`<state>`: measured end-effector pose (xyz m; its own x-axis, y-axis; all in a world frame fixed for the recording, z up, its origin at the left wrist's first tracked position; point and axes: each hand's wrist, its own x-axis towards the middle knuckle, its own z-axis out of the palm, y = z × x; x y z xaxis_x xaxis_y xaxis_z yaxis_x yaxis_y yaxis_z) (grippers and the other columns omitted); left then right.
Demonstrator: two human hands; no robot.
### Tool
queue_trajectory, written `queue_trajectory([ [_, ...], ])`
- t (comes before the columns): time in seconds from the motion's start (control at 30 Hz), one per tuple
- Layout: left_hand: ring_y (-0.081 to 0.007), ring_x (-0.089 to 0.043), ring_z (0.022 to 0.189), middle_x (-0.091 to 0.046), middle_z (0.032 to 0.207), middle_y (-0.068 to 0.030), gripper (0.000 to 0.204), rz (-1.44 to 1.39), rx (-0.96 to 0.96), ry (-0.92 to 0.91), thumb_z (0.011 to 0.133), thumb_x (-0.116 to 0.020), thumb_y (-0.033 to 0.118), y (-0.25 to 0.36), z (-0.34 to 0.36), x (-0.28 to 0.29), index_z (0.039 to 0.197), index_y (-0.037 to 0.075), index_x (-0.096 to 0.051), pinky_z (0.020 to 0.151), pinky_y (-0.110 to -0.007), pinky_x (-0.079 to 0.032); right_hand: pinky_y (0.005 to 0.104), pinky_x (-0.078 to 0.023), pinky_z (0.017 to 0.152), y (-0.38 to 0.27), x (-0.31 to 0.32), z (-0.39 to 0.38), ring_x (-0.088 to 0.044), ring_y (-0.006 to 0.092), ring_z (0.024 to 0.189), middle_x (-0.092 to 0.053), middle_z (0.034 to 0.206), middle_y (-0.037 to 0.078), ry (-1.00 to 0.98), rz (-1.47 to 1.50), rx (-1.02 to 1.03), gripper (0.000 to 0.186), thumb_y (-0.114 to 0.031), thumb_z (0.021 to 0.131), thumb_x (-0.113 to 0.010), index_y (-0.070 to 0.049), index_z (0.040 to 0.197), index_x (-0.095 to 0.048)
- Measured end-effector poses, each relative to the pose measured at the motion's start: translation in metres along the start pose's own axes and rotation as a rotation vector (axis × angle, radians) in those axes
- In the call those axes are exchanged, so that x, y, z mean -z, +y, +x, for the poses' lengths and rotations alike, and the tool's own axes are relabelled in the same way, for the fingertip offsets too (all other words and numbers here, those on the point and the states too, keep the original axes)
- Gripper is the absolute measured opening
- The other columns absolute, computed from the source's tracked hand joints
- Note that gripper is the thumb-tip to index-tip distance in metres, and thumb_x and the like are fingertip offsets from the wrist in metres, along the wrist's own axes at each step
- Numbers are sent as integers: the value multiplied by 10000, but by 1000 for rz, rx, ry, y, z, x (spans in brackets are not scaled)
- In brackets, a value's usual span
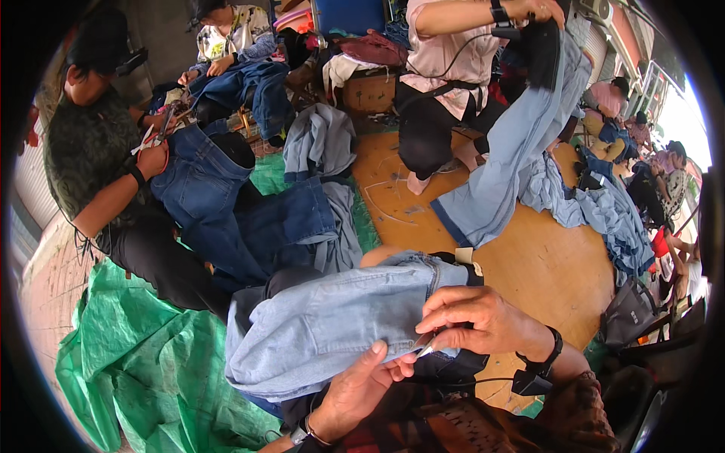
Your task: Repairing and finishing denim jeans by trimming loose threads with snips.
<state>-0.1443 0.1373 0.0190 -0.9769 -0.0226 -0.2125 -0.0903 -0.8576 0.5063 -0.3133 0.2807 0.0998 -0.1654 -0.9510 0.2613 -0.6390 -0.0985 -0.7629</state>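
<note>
Pale-blue denim garment cloth is lying across the lap. The right hand is pinching a small, pointed metal tool; the left hand is half-curling beside it, grip unclear. Careful fingers should be keeping clear of its tip.

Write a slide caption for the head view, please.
The right hand holds a small metal tool near the left hand, over light-blue denim.

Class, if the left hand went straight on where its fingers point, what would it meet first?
The left hand would probably meet the pointed silver metal tool in the right hand; depth is unclear.
</note>
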Motion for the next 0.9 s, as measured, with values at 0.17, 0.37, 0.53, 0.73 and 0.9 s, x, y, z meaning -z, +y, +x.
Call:
queue_trajectory([
  [0.17,-162,-540,911,-630,1023,-69,434,-17,-25,-18,918,-535,417,-2,2,0,1084,21,-600,812,-291,-391,294,-494,625,-4,-3,-3,-598,180,758,-595,947,56,-33,-20,11,331,-153,768,-736,-63,1068,-631],
  [0.37,-164,-544,913,-623,1034,-69,410,-64,-39,-18,916,-550,396,-5,4,3,1093,29,-589,813,-290,-386,315,-482,614,-38,-5,-5,-564,215,770,-577,940,39,299,-411,123,294,-166,699,-766,-75,947,-638],
  [0.53,-159,-550,921,-620,1038,-74,403,-73,-47,-80,917,-549,389,-6,6,3,1094,29,-583,809,-293,-391,317,-475,596,-22,-22,-13,-554,204,774,-561,892,29,278,-477,37,287,-162,680,-770,-81,923,-641],
  [0.73,-178,-544,910,-617,985,-75,407,-55,-62,4,910,-549,392,-8,6,0,1092,29,-574,766,-303,-393,305,-465,575,-15,-27,-14,-548,190,765,-563,868,2,319,-492,28,256,-159,675,-768,-96,893,-649],
  [0.9,-177,-537,927,-612,992,-83,418,-86,-53,-2,912,-546,392,-8,6,0,1110,23,-563,763,-302,-393,309,-467,572,-14,-27,-12,-547,194,749,-561,853,9,294,-509,39,257,-150,664,-767,-101,887,-647],
])
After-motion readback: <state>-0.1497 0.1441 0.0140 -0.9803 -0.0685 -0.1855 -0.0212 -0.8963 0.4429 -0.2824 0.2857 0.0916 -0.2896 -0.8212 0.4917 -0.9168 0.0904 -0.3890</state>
